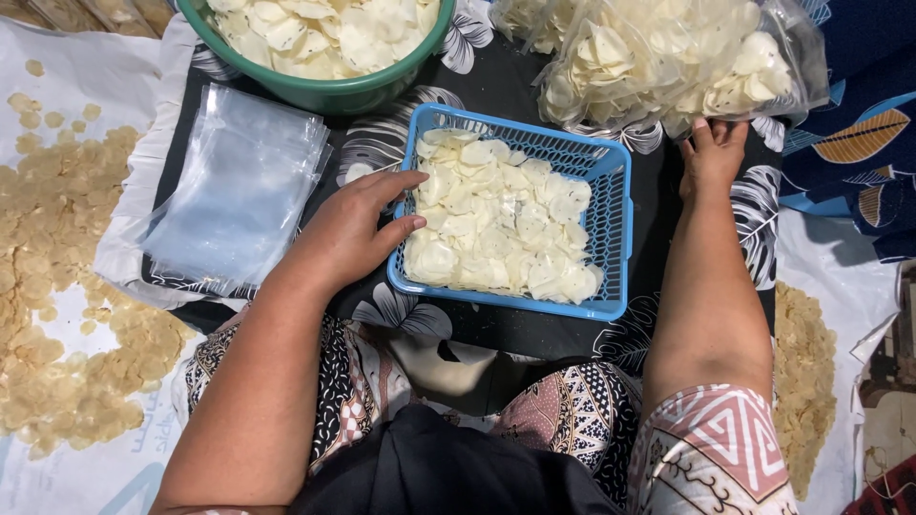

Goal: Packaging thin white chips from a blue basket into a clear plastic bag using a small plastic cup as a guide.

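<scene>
black leaf-print cloth (515,329) under blue basket (615,205).

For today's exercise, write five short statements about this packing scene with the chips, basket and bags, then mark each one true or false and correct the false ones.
1. The left hand rests at the edge of the blue basket. True.
2. The blue basket is empty. False: it holds pale chips.
3. The right hand touches a filled clear bag. True.
4. The bowl at the top is red. False: it is green.
5. The stack of empty clear bags lies to the right of the basket. False: it lies on the left.
</scene>
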